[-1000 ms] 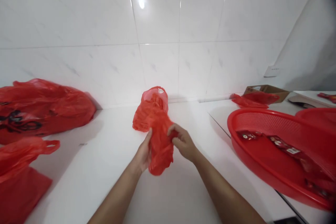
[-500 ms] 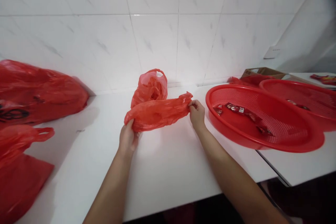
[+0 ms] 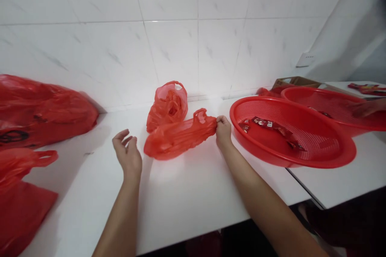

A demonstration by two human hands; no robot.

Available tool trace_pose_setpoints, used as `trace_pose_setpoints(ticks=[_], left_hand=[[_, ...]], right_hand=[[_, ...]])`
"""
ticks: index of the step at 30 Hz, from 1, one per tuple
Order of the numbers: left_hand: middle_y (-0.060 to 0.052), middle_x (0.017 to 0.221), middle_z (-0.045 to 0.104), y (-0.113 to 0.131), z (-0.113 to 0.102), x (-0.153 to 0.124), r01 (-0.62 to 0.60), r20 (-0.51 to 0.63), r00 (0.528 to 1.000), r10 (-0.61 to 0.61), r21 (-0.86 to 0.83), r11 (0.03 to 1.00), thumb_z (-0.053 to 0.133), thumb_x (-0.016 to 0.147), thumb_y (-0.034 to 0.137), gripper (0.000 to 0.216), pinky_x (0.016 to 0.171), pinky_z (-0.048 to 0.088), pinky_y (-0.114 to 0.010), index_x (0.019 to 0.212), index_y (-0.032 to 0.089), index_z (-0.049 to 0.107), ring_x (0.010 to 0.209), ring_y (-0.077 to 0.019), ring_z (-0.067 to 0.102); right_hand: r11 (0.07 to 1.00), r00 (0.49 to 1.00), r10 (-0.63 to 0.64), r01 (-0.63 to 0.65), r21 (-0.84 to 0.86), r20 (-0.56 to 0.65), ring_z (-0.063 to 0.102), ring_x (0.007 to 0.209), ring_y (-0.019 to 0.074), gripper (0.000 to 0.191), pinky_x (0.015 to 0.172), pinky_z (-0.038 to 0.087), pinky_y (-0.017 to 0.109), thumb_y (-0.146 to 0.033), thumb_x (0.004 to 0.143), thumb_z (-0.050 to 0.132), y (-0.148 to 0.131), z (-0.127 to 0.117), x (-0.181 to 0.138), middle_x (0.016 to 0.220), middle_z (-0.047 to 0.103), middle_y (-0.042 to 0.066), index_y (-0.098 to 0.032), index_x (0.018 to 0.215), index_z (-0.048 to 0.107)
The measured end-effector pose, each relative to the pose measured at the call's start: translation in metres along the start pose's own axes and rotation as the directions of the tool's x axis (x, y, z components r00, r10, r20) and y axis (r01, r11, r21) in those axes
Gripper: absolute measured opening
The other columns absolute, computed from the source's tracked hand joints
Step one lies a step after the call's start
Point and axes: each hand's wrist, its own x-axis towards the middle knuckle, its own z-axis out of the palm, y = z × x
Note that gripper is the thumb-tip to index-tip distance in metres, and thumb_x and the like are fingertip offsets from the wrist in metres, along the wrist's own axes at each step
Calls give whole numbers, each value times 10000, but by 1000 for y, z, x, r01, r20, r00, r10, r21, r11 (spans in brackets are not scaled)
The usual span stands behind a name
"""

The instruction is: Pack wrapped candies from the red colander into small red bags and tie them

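A red plastic bag point(image 3: 175, 139) stretches sideways over the white table. My right hand point(image 3: 223, 130) pinches its right end, beside a raised handle loop. To the left of the bag, apart from it, my left hand point(image 3: 128, 152) is lifted with fingers spread and holds nothing. Just behind lies a second red plastic bag point(image 3: 167, 106), crumpled, with its handle loop standing up near the wall.
Right of me a red plastic basket point(image 3: 289, 160) holds several small red packets point(image 3: 271, 125). Beyond it another person's hand point(image 3: 369, 106) reaches into a second red basket point(image 3: 319, 92). Large red bags point(image 3: 45, 108) lie at the left. A cardboard box point(image 3: 297, 82) stands behind the baskets.
My left hand has let go of the bag's left end and moved left, opening. The right hand still holds the other end. Another person's hand has come into the far basket.
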Motion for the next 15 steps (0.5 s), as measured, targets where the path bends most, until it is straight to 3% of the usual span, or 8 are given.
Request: trace_pose_setpoints(ticks=[2,4,6,8,12,15], left_hand=[[-68,1347,470,3,11,-21,-291,53,957,286,195,937,608,767,374,459,1112,295,-452,1196,251,499,1259,-256,438],[-103,1311,505,4,22,-41,-501,291,865,409,443,744,657,745,392,486,1070,339,-483,1187,223,547,1238,-303,444],[-131,1320,502,2,29,-53,-560,485,823,295,608,563,631,770,365,444,992,402,-517,1186,217,583,1204,-342,462],[-144,1360,468,-1,25,-52,-541,526,832,179,697,470,544,828,317,342,922,442,-522,1145,223,631,1191,-364,463],[-122,1343,512,-6,-8,-29,-435,478,878,28,771,464,448,875,315,294,808,488,-471,993,246,708,1161,-374,497],[-87,1057,680,-6,-32,-23,-382,478,876,-65,771,509,436,891,368,301,677,504,-369,964,244,700,910,-279,640]], right_hand=[[1000,999,-7,7,-12,54,323,519,106,90,484,261,215,-210,587,393,-1,2,-3,591,353,-48,-216,676,385],[999,994,-22,26,-34,104,337,530,107,85,495,277,214,-207,595,389,-3,5,-7,596,365,-46,-214,680,394],[996,990,-41,50,-68,133,339,539,108,84,500,283,213,-206,606,380,-3,6,-9,599,368,-46,-213,687,399],[991,990,-61,75,-112,124,334,545,110,86,501,281,213,-203,615,362,-1,5,-8,602,360,-47,-213,694,395],[969,995,-95,97,-227,22,364,586,121,101,543,321,223,-181,636,325,7,-5,2,635,368,-39,-213,713,382],[938,993,-117,110,-330,-2,462,698,153,135,648,398,266,-159,649,349,7,-9,4,740,485,4,-200,734,446]])
